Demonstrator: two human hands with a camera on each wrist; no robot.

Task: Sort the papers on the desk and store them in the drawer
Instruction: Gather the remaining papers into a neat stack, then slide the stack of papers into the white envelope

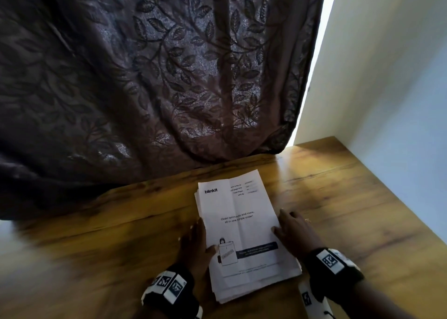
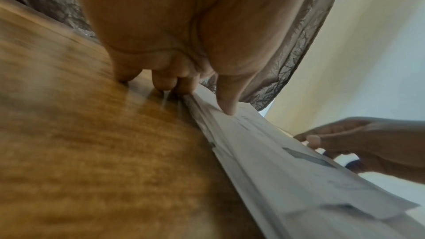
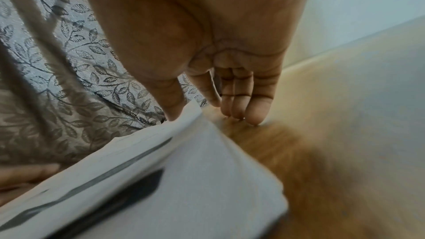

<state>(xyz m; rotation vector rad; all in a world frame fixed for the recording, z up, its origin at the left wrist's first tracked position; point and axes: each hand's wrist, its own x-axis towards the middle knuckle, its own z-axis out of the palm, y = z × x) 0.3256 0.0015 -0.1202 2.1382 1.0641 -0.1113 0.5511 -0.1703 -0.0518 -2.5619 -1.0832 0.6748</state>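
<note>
Paper stack (image 1: 244,234): a pile of white sheets lying flat on the wooden desk (image 1: 338,197), near its front edge; the top sheet is printed with "blinkit" and "Order printouts and more, all in one single order!", with a drawing and a dark band lower down. Lower sheets stick out slightly past the top one at the near edge.

Left hand (image 1: 196,243): set against the left long edge of the paper stack. In the left wrist view the fingers (image 2: 163,81) are straight and close together, tips down on the desk just beside the stack, while the thumb (image 2: 227,101) rests on the top sheet.

Right hand (image 1: 295,231): set against the right long edge of the paper stack. In the right wrist view the fingers (image 3: 253,110) are straight and pressed together, tips touching the desk beside the stack; the thumb (image 3: 174,104) touches the sheet edge.

Wrist bands: black-and-white marked bands on both wrists.

Curtain (image 1: 145,76): dark, leaf-patterned, hanging beyond the paper stack, its hem on the desk.

Wall (image 1: 387,76): pale, right of the paper stack.

Drawer: not in view.
</note>
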